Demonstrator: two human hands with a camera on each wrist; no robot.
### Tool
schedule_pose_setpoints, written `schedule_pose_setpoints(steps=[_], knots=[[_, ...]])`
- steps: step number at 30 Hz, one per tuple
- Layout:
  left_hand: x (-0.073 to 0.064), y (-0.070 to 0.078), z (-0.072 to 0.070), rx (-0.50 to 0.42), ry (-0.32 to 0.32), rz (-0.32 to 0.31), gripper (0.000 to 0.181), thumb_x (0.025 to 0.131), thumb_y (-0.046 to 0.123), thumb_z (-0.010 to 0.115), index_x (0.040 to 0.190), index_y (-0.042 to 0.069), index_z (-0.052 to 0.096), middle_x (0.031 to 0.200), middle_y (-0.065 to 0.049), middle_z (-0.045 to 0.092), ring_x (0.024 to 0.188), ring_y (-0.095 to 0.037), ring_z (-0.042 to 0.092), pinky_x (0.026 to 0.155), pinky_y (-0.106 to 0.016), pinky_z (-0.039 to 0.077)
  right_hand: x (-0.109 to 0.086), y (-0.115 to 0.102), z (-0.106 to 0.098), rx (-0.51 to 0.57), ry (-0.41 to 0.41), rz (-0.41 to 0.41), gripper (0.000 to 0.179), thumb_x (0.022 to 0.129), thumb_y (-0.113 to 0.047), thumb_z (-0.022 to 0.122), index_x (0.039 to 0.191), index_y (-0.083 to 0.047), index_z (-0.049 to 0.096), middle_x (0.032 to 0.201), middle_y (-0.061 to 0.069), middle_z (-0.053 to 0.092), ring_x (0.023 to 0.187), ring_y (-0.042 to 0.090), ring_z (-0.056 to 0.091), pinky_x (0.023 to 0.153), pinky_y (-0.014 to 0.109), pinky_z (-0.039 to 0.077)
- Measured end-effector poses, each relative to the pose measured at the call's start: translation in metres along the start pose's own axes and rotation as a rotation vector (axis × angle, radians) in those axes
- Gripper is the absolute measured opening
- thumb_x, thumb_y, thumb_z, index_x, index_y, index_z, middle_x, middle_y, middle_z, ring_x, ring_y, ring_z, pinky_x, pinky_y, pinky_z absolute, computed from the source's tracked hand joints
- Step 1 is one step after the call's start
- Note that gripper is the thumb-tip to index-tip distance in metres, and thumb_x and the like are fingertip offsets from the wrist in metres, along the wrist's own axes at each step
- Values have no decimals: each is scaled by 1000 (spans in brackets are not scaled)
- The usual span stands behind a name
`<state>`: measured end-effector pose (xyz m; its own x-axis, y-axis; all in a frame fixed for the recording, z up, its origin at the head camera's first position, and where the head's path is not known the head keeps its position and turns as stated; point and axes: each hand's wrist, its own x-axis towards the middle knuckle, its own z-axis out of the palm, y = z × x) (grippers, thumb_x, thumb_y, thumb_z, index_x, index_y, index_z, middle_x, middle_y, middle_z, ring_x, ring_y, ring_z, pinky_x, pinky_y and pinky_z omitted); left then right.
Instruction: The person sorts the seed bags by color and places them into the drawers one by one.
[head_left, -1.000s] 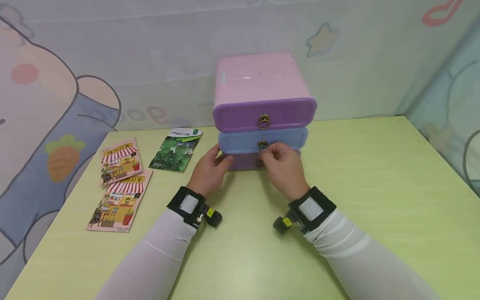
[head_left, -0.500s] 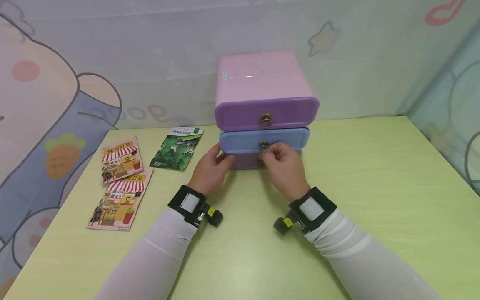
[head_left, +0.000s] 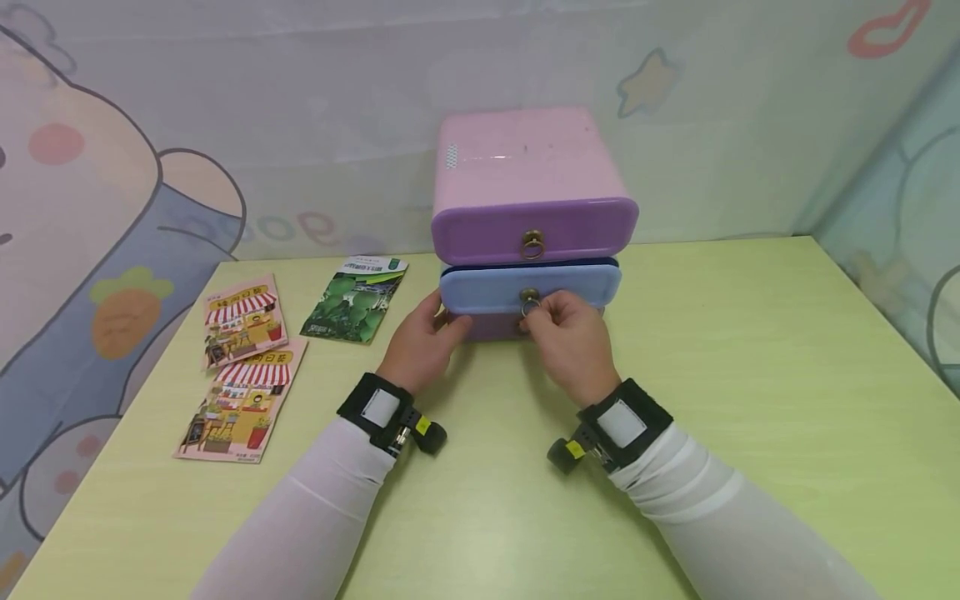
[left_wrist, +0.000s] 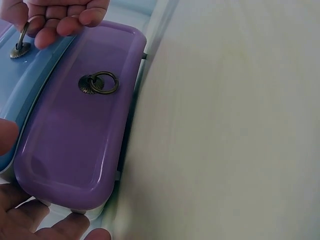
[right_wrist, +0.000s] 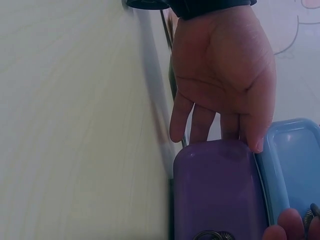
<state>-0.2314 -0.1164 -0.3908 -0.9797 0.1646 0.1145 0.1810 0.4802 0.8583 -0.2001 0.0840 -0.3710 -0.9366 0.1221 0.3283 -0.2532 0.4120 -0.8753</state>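
Observation:
A small drawer chest (head_left: 525, 167) with a pink top stands against the backdrop, its three drawers stacked purple, blue and purple. The blue middle drawer (head_left: 480, 290) sits slightly forward, a dark gap along its top edge. My right hand (head_left: 576, 346) pinches its brass ring pull (head_left: 530, 307) between thumb and curled fingers. On the chest's lower left my left hand (head_left: 420, 346) rests, fingers extended along the side and thumb near the front edge, as the right wrist view shows. The bottom purple drawer (left_wrist: 65, 140) is flush, its ring pull (left_wrist: 105, 82) hanging free.
Two pink illustrated packets (head_left: 243, 321) overlap at the table's left. A green packet (head_left: 354, 300) lies between them and the chest. The pale yellow-green table (head_left: 750, 375) extends to the right, with a printed cloth backdrop (head_left: 337, 108) behind.
The blue drawer has come slightly forward, revealing a dark gap above its front. My right hand has moved a little toward me with the ring. The left hand keeps its place.

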Motion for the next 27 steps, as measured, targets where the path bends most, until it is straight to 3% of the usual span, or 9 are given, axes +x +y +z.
schedule_pose_setpoints(steps=[11,27], knots=[[2,-3,1,8,7,30,52,92,47,55,140,34,41,140,8,43,118,-8,42,101,-34,39,0,1,-1,34,-3,13,15,82,-14,53,70,-7,58,70,5,68,57,17,51,44,24,33],[1,0,0,8,13,1,52,95,40,51,144,32,36,143,7,39,119,-12,42,101,-36,39,-2,-1,-1,73,-25,60,17,83,-15,50,70,-6,56,68,4,67,60,17,57,40,24,32]])
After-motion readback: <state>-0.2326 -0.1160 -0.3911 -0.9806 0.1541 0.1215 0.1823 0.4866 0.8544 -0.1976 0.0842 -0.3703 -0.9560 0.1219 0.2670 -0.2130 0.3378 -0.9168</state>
